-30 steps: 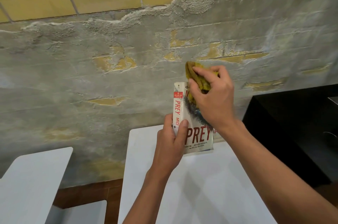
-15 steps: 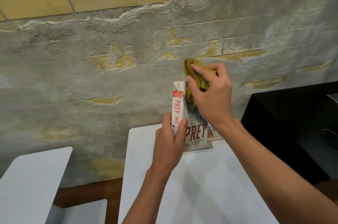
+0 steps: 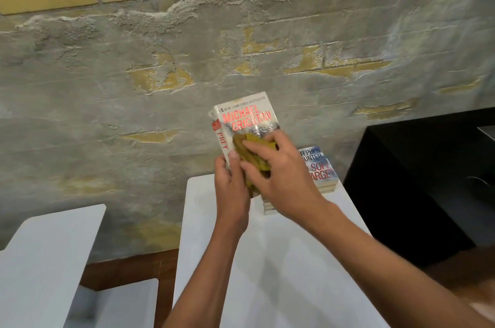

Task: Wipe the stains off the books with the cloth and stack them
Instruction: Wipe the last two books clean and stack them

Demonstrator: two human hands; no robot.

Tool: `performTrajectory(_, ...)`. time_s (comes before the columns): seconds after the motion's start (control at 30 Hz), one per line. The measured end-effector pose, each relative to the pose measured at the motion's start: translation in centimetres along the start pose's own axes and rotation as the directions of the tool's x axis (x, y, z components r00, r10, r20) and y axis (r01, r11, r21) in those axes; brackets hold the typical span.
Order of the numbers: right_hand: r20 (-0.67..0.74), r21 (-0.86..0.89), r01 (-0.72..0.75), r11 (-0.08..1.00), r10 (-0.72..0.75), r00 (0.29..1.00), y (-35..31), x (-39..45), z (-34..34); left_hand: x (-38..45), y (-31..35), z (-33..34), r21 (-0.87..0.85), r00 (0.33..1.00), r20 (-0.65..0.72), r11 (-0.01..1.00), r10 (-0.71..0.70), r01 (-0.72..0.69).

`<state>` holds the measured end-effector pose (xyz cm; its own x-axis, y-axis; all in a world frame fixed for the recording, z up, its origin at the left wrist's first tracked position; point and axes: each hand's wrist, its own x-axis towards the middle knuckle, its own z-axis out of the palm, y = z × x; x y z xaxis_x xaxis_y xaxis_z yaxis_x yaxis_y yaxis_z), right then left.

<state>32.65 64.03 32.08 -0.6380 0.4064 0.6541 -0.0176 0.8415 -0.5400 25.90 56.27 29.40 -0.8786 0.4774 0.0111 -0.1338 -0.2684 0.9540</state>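
My left hand [image 3: 231, 188] grips the lower spine edge of a white paperback titled Prey [image 3: 245, 120] and holds it upright above the white table [image 3: 273, 268]. A yellow-green cloth [image 3: 251, 152] is bunched under the fingers of my right hand [image 3: 284, 174], which presses it against the lower half of the cover. The book's bottom part is hidden behind both hands. A short stack of paperbacks [image 3: 318, 169] lies flat on the table's far right corner, with a blue and red cover on top.
A rough plastered wall with yellow bricks [image 3: 160, 59] stands right behind the table. A black cabinet [image 3: 417, 180] sits to the right. Another white table [image 3: 45, 255] and a white seat [image 3: 117, 303] are at lower left, over a brown floor.
My right hand has slid the cloth down from the top of the cover to its lower half, uncovering the author's name. The stack behind has come into view.
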Motion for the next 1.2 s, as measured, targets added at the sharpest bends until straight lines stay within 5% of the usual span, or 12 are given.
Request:
performTrajectory(0.27, 0.067, -0.015, -0.049, 0.999, 0.05, 0.996, -0.3, -5.2, 0.3, 0.1, -0.1, -0.3, -0.109, 0.992, -0.104, 0.992, -0.069, 0.057)
performTrajectory(0.43, -0.096, -0.038, -0.271, 0.962, 0.266, 0.959, 2.5, -3.4, -1.1, -0.4, -0.2, -0.5, -0.012, 0.992, -0.124, 1.0, -0.008, 0.006)
performTrajectory(0.73, -0.203, -0.114, -0.441, 0.89, 0.414, 0.887, 3.9, -2.2, -3.9, -1.9, -0.1, -1.5, 0.118, 0.996, -0.083, 0.993, 0.024, -0.014)
performTrajectory(0.87, -0.285, -0.068, -0.351, 0.934, 0.319, 0.904, 2.8, -1.8, -5.9, -3.3, -0.6, -2.4, 0.135, 0.998, -0.06, 0.991, 0.009, -0.001)
performTrajectory(1.07, -0.147, 0.062, -0.04, 0.997, 0.048, 0.988, -1.9, -4.0, -3.0, -5.0, -1.0, -1.5, 0.121, 0.999, 0.03, 0.992, 0.024, -0.027)
performTrajectory(1.2, -0.138, 0.077, -0.019, 0.997, 0.03, 0.99, -3.1, -4.4, -1.7, -5.6, -0.7, -2.2, 0.15, 0.992, 0.106, 0.986, 0.063, -0.078)
